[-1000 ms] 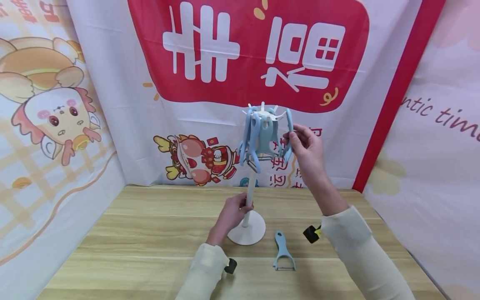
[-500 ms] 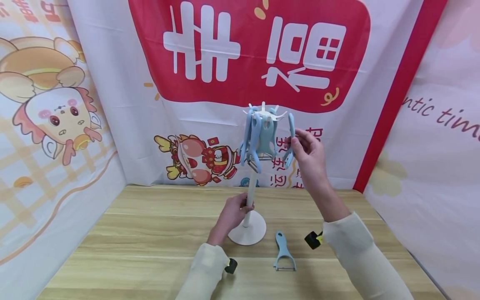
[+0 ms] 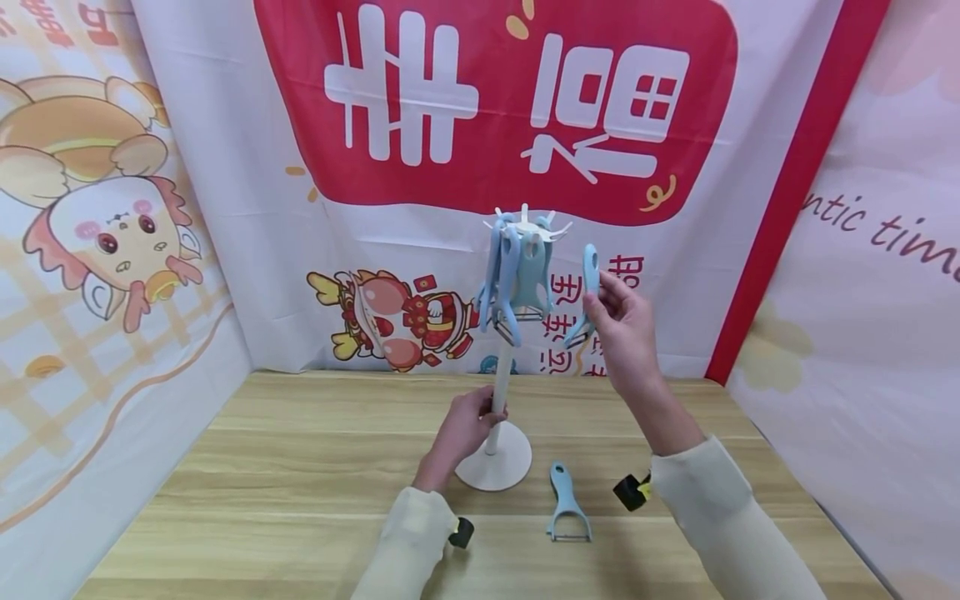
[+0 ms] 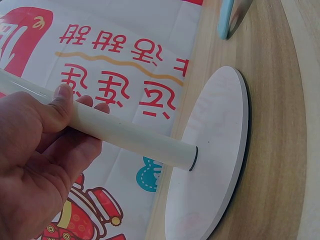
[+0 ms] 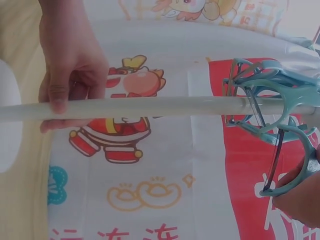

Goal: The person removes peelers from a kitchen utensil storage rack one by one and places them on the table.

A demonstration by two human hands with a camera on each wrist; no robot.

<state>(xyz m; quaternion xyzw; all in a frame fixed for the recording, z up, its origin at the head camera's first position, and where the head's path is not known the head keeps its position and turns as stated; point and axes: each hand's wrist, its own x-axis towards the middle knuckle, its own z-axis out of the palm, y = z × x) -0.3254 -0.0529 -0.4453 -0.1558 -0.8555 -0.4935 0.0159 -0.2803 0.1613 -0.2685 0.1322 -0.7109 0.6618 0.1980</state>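
Note:
A white stand with a round base (image 3: 495,468) and a spoked top (image 3: 527,227) stands upright on the table; several blue peelers (image 3: 531,271) hang from its top. My left hand (image 3: 467,427) grips the pole low down; in the left wrist view the fingers and thumb of that hand (image 4: 45,145) wrap the pole (image 4: 130,132). My right hand (image 3: 624,329) pinches a blue peeler (image 3: 592,271) by its handle, to the right of the hanging ones and apart from the spokes. In the right wrist view its blade (image 5: 274,159) shows beside the others.
Another blue peeler (image 3: 566,504) lies on the wooden table (image 3: 315,483), right of the base and in front of it. Printed cloth (image 3: 420,250) stands behind the table, with more cloth at both sides.
My right hand has moved the peeler off the stand's top, rightward and slightly down, and its handle has tilted. My left hand has stayed on the pole.

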